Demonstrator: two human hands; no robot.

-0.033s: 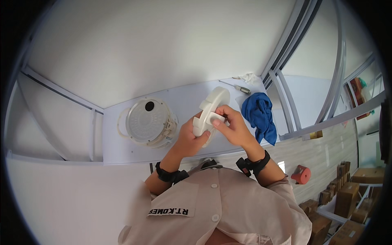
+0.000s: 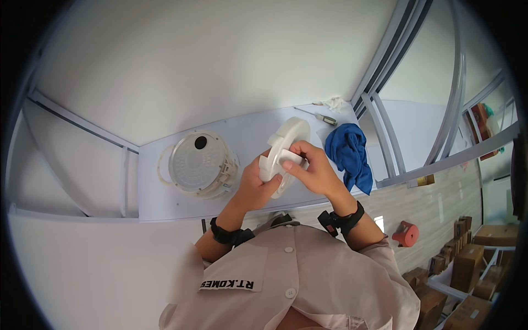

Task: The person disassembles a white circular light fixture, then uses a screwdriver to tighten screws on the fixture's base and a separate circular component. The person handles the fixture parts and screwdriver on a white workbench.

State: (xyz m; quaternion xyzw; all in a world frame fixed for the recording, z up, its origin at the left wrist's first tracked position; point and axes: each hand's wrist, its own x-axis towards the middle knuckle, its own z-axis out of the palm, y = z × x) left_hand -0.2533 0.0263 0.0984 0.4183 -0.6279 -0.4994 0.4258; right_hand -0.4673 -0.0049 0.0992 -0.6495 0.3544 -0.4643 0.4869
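Note:
My left hand point(image 2: 257, 184) is closed round the near left edge of a white round plastic cover point(image 2: 294, 131), which is held up tilted above the table. My right hand point(image 2: 312, 169) pinches a small white flat piece point(image 2: 291, 158) at the cover's middle, thumb on top. Whether that piece is loose or joined to the cover, I cannot tell. To the left stands a round white appliance point(image 2: 192, 165), like a rice cooker, with a black oval spot on its top and a handle loop at its side.
On the white table point(image 2: 253, 129) lie a screwdriver point(image 2: 324, 117), a crumpled white tissue point(image 2: 334, 104) and a blue cloth point(image 2: 347, 157) to the right. Metal frame bars point(image 2: 385, 137) flank the table. A red roll point(image 2: 407, 235) and cardboard boxes point(image 2: 467, 267) are at the lower right.
My right thumb and the small white piece have shifted slightly against the cover. Both hands keep their hold, and the things on the table have not moved.

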